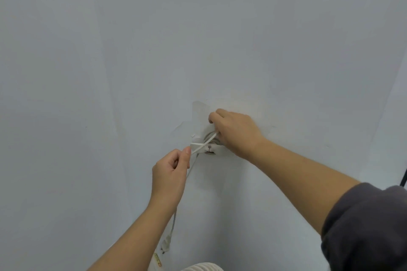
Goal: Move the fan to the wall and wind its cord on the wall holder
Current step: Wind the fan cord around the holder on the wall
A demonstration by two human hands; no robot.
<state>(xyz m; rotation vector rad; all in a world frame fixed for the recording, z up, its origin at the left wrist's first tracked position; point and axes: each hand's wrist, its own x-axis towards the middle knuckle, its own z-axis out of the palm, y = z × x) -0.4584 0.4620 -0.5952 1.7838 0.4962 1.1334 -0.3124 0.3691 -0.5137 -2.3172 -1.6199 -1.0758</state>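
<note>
A small white cord holder (210, 148) with a little face on it is stuck to the pale wall (132, 50) on a clear adhesive pad (199, 116). The white cord (203, 144) crosses over it in loops. My right hand (235, 132) grips the cord at the holder's upper right side. My left hand (171, 171) pinches the cord just left of and below the holder. From there the cord hangs down to a plug (166, 245) behind my left forearm. The white fan's top (202, 267) shows at the bottom edge.
A dark cable (404, 177) runs down the wall at the far right edge. Wrinkled, peeling paint surrounds the holder. A yellow label (158, 259) sits on the fan's side near the plug.
</note>
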